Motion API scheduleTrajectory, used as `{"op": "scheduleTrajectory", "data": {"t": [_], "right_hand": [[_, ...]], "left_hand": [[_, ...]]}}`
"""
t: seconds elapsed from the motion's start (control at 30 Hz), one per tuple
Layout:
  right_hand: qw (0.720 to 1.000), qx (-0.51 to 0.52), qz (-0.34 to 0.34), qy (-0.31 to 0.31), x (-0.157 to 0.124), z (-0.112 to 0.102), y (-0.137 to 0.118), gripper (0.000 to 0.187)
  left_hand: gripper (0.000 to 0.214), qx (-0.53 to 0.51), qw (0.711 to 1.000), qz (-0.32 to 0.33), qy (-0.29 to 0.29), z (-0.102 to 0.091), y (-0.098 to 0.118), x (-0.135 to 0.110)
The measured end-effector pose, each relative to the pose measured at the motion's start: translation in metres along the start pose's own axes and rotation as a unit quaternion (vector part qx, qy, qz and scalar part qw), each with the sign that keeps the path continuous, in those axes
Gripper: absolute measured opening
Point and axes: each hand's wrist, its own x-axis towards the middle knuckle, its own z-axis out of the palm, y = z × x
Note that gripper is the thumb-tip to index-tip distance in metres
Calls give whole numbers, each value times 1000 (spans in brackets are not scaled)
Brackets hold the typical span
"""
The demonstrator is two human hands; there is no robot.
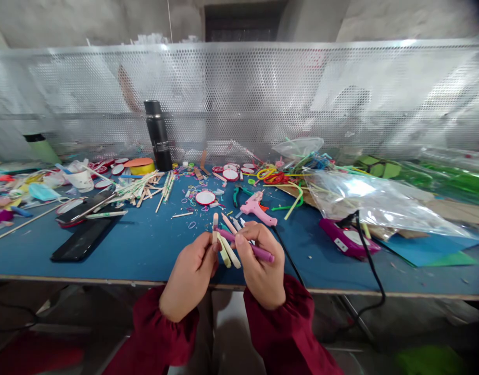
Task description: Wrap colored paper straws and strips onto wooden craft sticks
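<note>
Near the front edge of the table, my left hand (190,273) pinches an upright wooden craft stick (215,221) between thumb and fingers. My right hand (265,263) is closed round a purple marker (265,254), whose far end points at the stick and seems to touch it; the exact contact is too small to tell. Between and just beyond my hands lie several slim pale pieces (229,252), cream, yellowish and white, that look like markers, partly hidden by my fingers. A pink glue gun (259,207) rests behind my right hand, its black cord running toward the table's front edge.
Left are two dark phones (81,242), a pile of craft sticks (142,190) and a black bottle (158,138). Red-rimmed discs (205,197), small coloured bands and green-handled pliers (236,196) lie ahead. Right are a purple power strip (347,240) and clear plastic bag (372,200). A perforated metal panel (239,99) stands behind.
</note>
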Motion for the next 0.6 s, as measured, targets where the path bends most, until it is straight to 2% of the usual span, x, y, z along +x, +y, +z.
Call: {"op": "scheduleTrajectory", "data": {"t": [0.6], "right_hand": [[1000,11,7,-9,-1,0,0,19]], "left_hand": [[38,17,1000,7,2,0,1,0]]}}
